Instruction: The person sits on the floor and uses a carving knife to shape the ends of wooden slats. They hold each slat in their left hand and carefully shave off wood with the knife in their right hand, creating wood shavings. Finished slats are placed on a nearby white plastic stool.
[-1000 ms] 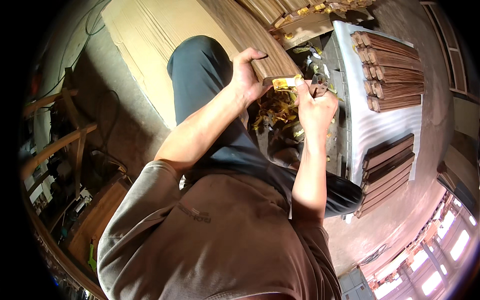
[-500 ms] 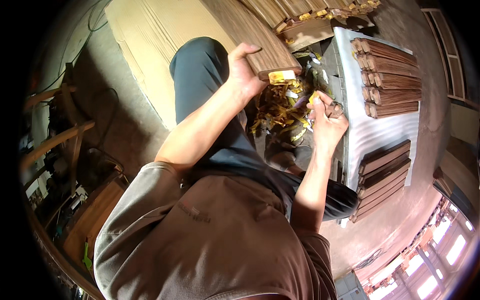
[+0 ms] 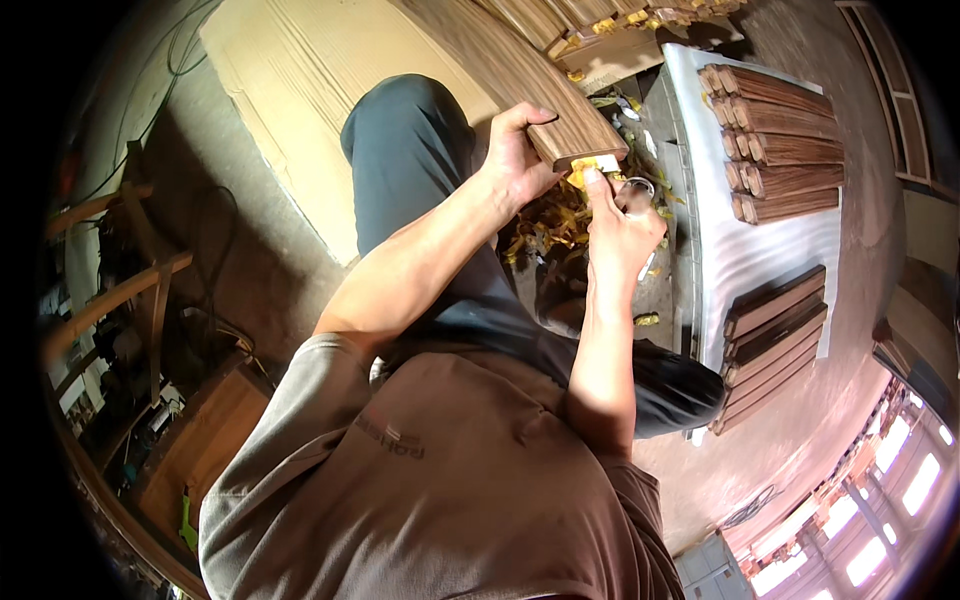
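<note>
A long brown wooden board [image 3: 540, 85] slants down from the top, its near end by my hands. My left hand [image 3: 518, 165] is closed round the board's edge close to that end, thumb on the upper face. Yellow tape [image 3: 580, 176] covers part of the narrow tongue on the board's end, and a pale patch shows beside it. My right hand [image 3: 622, 228] pinches at this tape with thumb and finger. A shiny ring-shaped thing [image 3: 640, 186] sits at the right hand's fingers; its kind I cannot make out.
Scraps of peeled yellow tape [image 3: 545, 232] lie heaped below the board. Flat cardboard [image 3: 290, 110] spreads at the left. On the right, stacked wooden slats [image 3: 780, 135] and separate darker slats [image 3: 775, 345] rest on a white-covered bench [image 3: 700, 200]. More taped boards [image 3: 570, 20] lie at the top.
My right hand has moved up and left from beside the scraps to the board's taped end. The board and my left hand have shifted slightly right.
</note>
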Available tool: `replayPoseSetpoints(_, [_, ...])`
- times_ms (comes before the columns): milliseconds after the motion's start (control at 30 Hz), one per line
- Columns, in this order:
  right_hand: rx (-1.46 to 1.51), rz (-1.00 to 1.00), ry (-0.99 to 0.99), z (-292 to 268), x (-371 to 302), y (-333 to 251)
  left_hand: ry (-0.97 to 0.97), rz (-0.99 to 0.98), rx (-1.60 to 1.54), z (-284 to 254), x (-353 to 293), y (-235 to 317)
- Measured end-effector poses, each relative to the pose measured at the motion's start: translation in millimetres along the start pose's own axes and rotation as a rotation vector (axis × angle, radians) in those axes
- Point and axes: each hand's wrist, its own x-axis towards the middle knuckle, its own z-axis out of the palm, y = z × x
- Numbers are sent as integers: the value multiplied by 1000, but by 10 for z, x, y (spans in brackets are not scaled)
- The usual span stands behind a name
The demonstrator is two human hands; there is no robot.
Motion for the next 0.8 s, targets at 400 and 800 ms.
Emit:
replayPoseSetpoints(400, [-233, -131, 99, -102, 78, 136, 65, -103, 92, -211, 231, -213])
replayPoseSetpoints(800, [-656, -998, -275, -186, 77, 123, 75, -66, 146, -105, 193, -170])
